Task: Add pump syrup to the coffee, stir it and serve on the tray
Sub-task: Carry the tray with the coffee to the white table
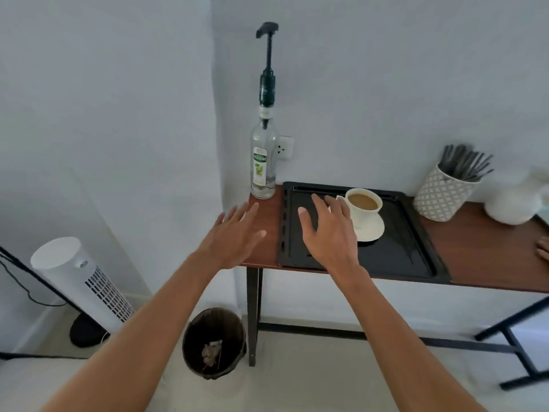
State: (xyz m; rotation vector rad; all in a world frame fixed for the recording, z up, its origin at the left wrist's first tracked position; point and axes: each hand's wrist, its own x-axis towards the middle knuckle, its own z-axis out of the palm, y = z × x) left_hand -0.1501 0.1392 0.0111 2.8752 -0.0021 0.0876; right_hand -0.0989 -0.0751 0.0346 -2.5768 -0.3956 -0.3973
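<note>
A white cup of milky coffee [364, 203] stands on a white saucer [371, 230] inside a black tray [416, 248] on the wooden table. A clear syrup bottle [263, 168] with a tall black pump [269, 40] stands at the table's left end, beside the tray. My right hand [328, 230] hovers over the tray just left of the cup, fingers spread, holding nothing. My left hand [234, 233] floats over the table's left edge in front of the bottle, also open and empty.
A patterned holder of grey stirrers [445, 191] and a white jug [514, 200] stand at the back right. Another person's fingers [544, 248] show at the right edge. On the floor are a bin [214, 343] and a white tower fan [80, 281].
</note>
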